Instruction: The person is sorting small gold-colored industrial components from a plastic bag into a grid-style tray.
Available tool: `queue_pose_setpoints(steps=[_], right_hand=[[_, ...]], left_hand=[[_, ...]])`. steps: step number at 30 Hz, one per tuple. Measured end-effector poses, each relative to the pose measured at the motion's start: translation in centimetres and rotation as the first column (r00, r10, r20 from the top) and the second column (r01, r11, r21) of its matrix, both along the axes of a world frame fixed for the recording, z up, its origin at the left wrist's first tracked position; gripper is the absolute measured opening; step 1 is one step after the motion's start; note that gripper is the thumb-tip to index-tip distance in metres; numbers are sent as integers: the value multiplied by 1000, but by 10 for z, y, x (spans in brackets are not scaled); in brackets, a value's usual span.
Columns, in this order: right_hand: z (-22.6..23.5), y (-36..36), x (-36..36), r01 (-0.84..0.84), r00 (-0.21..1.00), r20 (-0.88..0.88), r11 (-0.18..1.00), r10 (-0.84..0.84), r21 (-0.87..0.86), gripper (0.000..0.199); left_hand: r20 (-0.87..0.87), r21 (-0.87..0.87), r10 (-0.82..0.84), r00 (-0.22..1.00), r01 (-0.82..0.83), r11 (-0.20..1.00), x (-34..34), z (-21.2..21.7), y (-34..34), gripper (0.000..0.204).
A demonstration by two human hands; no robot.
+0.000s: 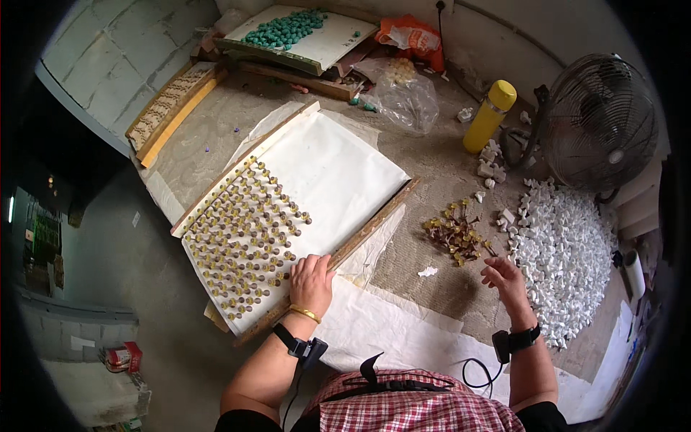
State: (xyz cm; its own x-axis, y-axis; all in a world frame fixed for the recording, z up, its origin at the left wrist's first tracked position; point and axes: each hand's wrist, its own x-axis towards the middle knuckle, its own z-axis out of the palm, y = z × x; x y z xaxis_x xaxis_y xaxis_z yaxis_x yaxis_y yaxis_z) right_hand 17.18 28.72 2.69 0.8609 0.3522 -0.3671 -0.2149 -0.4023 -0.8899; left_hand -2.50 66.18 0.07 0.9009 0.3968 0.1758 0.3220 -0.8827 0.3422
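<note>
A white board [338, 155] with wooden side rails lies slantwise in front of me. Rows of small yellow-and-brown knob-shaped pieces [245, 241] stand on its left part. My left hand [311, 284] rests at the near rail, beside the last rows, fingers curled together; anything under the fingertips is hidden. Right of the board lies a loose heap of yellow-and-brown pieces [457, 234]. My right hand [506, 282] hovers at the heap's near right side, fingers bent and slightly apart, with nothing visible in them.
A big pile of small white pieces [558, 266] spreads at the right, below a black fan [601, 122]. A yellow bottle [489, 117] stands behind. Farther back are a tray of green pieces [284, 29], a clear bag [403, 97] and an orange bag [410, 36].
</note>
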Motion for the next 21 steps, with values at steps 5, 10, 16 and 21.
queue_pose_setpoints(steps=[5, 10, 16, 21], right_hand=[[-12, 7, -6, 61, 995, 78, 998, -62, 16, 17], [-36, 15, 6, 81, 959, 271, 997, -83, 16, 16], [4, 54, 13, 35, 781, 590, 929, 204, -368, 34], [-3, 58, 26, 39, 788, 568, 901, 239, -433, 67]], left_hand=[[21, -55, -6, 1000, 7, 998, -7, -2, -1, 32], [6, -119, -22, 1000, 22, 993, 0, -3, -5, 32], [-5, -129, -11, 1000, 10, 992, -8, 9, -4, 32], [158, -97, -246, 956, 263, 960, 12, 31, -34, 37]])
